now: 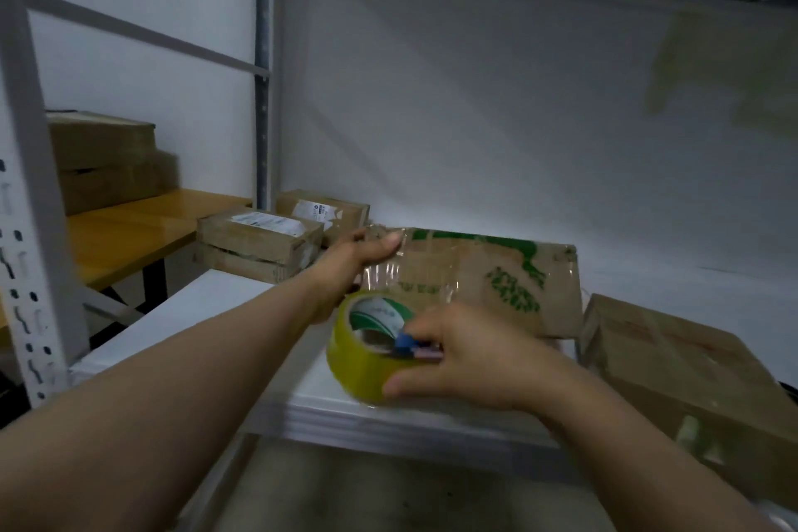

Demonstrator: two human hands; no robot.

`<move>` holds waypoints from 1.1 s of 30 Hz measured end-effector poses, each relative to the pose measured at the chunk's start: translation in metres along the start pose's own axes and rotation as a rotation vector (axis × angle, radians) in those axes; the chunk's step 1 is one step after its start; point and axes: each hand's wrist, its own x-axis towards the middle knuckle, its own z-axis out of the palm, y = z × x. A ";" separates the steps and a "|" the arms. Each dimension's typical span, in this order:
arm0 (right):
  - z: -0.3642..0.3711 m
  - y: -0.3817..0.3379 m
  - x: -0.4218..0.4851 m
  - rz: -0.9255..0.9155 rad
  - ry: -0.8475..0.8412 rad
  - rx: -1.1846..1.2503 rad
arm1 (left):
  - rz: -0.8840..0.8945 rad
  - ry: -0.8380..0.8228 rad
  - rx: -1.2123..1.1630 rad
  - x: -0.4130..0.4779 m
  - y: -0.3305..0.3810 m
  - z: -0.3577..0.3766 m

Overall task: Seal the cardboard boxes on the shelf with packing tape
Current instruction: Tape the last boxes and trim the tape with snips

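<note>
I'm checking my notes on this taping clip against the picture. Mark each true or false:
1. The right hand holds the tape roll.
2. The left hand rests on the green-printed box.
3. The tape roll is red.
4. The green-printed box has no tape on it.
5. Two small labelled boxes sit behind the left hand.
1. True: the right hand has its grip on the tape roll.
2. True: the left hand rests on the green-printed box.
3. False: it is yellow-green.
4. False: clear tape already shines across its left end.
5. True: the two small labelled boxes sit there.
</note>
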 end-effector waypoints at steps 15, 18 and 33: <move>-0.028 -0.023 -0.030 0.178 0.449 1.003 | -0.341 0.212 0.043 -0.049 0.044 0.018; -0.025 -0.019 -0.034 0.273 0.440 1.007 | -0.354 0.312 -0.093 -0.053 0.049 0.012; 0.024 0.020 -0.023 0.471 0.238 1.059 | -0.145 0.365 0.912 -0.030 0.016 -0.027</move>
